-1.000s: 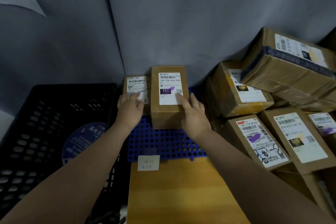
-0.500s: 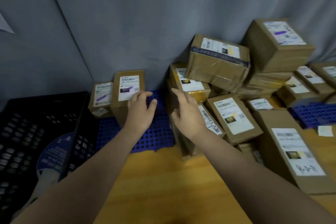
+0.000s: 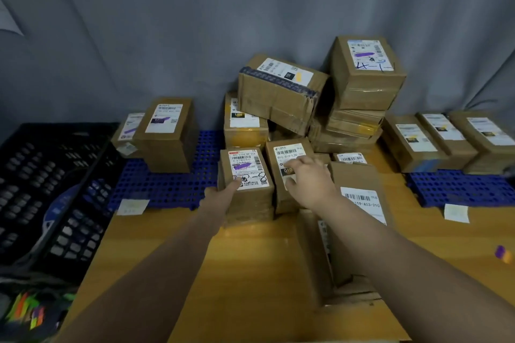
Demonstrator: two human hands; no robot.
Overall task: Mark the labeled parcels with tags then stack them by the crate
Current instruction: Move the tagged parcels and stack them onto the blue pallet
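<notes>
Bright strips (image 3: 26,312), too blurred to be made out, are seen at the near left, beside a wooden table (image 3: 250,273) over which two bare forearms are stretched. A large box (image 3: 356,178) is stood at the near right. Just beyond it, a marked parcel (image 3: 248,172), its label streaked purple and scrawled in pen, is gripped at its left side by the left hand (image 3: 220,196), thumb laid on the label. The right hand (image 3: 309,184) is set, fingers bent, on the label of a second parcel (image 3: 288,152) just beside the first; whether it is gripped cannot be told. The hands are seen apart, one to each parcel. To the left a black crate (image 3: 50,189) is placed against a blue mat (image 3: 167,186), on which two labelled parcels (image 3: 167,133) are stood just beside the crate. Further back, more boxes (image 3: 281,92) are piled against a grey curtain (image 3: 195,22).
</notes>
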